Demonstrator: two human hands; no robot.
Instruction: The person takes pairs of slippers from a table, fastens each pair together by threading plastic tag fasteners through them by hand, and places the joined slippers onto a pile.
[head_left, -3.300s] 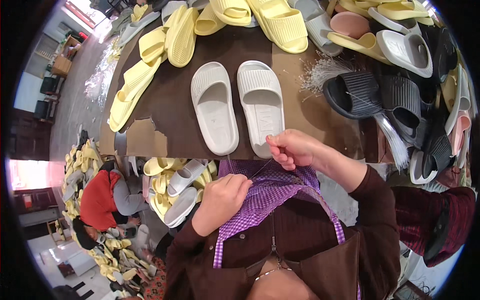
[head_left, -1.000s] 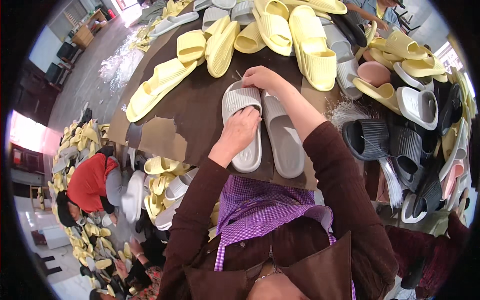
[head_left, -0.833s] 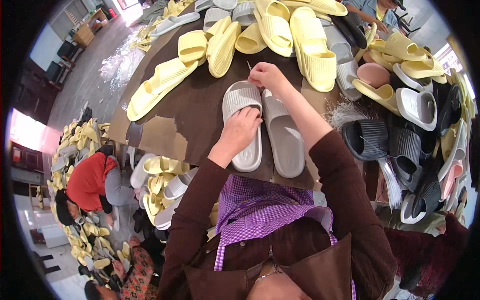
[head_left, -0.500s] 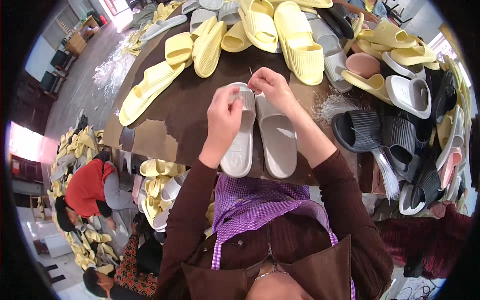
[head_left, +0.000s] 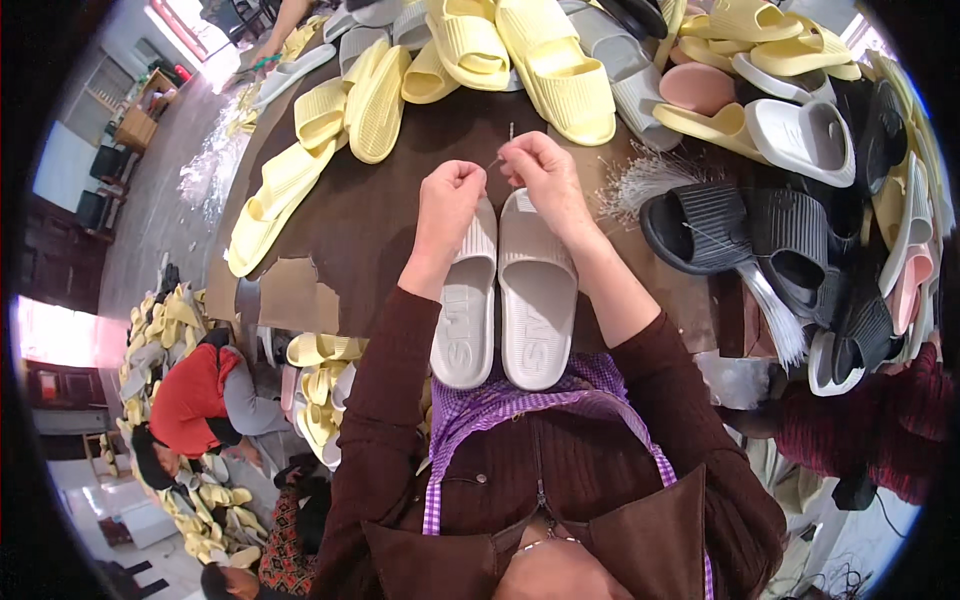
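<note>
Two light grey slide slippers (head_left: 537, 300) stand side by side at the table's near edge, straps away from me, heels over my purple checked apron. My left hand (head_left: 447, 215) is above the left slipper's toe, thumb and fingers pinched together. Beside it, above the right slipper's toe, my right hand (head_left: 545, 180) is pinched too. A thin strand seems to run between the fingertips, and a slim tip pokes up past my right fingers. The strand's exact kind is too small to tell. Both toes are partly hidden by my hands.
Yellow slippers (head_left: 560, 75) line the table's far side. On the right lie black slippers (head_left: 710, 225), a bundle of thin white plastic strands (head_left: 775, 315) and a mixed slipper pile. A person in red (head_left: 195, 400) bends among slippers at the lower left.
The grey slippers have come closer to me. My left fingers, blurred and looser before, are now pinched near my right hand. Another person's arm now shows at the far upper left.
</note>
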